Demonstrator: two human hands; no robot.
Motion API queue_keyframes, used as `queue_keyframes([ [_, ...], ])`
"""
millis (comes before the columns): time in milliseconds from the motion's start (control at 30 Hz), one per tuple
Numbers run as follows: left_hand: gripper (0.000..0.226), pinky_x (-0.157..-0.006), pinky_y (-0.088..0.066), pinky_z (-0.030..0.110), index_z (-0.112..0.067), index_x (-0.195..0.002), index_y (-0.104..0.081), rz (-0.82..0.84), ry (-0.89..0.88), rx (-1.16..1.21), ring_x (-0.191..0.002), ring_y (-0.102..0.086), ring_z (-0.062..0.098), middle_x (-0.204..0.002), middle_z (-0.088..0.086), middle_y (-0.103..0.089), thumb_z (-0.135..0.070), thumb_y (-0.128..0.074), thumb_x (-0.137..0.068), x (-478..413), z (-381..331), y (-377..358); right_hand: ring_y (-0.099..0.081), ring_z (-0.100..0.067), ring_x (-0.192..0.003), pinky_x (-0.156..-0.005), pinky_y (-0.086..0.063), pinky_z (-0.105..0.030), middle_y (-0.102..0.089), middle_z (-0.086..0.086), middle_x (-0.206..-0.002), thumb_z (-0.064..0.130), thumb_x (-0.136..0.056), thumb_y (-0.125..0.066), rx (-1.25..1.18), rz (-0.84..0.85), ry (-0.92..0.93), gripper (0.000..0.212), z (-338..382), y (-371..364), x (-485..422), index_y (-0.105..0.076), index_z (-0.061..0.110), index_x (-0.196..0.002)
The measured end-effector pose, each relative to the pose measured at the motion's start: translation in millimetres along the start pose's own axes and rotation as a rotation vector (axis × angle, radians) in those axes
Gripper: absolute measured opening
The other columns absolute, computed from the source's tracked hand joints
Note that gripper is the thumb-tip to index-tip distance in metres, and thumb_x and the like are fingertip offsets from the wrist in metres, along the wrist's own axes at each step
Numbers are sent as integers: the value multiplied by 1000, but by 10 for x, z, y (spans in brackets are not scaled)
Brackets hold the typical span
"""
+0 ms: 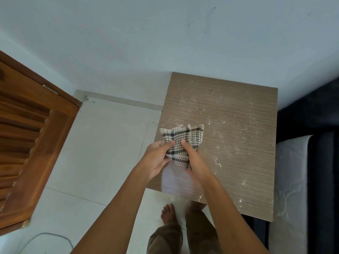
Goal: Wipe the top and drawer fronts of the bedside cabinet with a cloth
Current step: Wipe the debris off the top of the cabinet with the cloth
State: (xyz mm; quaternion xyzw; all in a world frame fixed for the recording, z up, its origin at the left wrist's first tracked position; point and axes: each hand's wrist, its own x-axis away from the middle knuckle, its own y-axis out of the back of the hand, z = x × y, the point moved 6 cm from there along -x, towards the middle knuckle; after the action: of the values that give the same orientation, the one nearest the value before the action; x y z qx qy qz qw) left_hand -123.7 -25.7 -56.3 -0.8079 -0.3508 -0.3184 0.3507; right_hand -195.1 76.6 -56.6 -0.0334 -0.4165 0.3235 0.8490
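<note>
The bedside cabinet's brown, fine-grained top (238, 110) fills the right middle of the view, dotted with white crumbs and dust. A checked cream-and-black cloth (181, 142) is bunched above the top's left side. My left hand (158, 159) grips the cloth's lower left part. My right hand (195, 162) grips its lower right part. Both thumbs press on the fabric. The drawer fronts are hidden below the top.
A white wall stands behind the cabinet. A louvred wooden door (29, 143) is open at the left over pale floor tiles (102, 143). A bed with a white mattress (289, 180) and dark frame adjoins the cabinet's right side. My bare feet (167, 213) stand at its front edge.
</note>
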Motion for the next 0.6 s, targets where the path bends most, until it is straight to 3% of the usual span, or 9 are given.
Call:
queue_keyframes([
  [133,20,-81,-57,35,-13,-89,-74,-143,-158,-470,-87,-72,20,-88,3,-77,-32,-73,-83,-79,-171,-12,-74,-11,-84,-72,-57,-27,-77,7,-92,33,-94,-63,195,-125,76,16,147,185,-46,-69,22,-103],
  [333,34,-77,-47,17,-24,-114,-67,-324,-347,-792,-91,-60,1,-102,-14,-66,-43,-63,-87,-450,-521,-17,-73,-11,-81,-60,-58,-20,-75,4,-91,19,-90,-68,317,-262,186,11,537,588,-326,-67,21,-101],
  [400,37,-77,-41,19,-20,-122,-63,-387,-402,-902,-95,-58,6,-110,-8,-63,-40,-59,-91,-648,-628,41,-69,-3,-84,-56,-54,-13,-71,13,-93,17,-90,-68,343,-292,240,17,737,757,-472,-64,26,-104],
  [533,45,-98,-42,31,-14,-135,-53,-452,-381,-961,-122,-53,22,-134,5,-55,-37,-52,-96,-1055,-619,282,-66,3,-85,-65,-54,-16,-69,19,-90,24,-88,-70,527,-255,332,16,1188,962,-811,-63,35,-97],
  [600,39,-91,-44,27,-12,-129,-58,-469,-361,-961,-115,-57,22,-127,4,-60,-34,-47,-99,-1211,-553,397,-60,9,-81,-62,-46,-12,-63,26,-85,27,-91,-67,727,-224,436,13,1480,936,-999,-63,35,-100],
])
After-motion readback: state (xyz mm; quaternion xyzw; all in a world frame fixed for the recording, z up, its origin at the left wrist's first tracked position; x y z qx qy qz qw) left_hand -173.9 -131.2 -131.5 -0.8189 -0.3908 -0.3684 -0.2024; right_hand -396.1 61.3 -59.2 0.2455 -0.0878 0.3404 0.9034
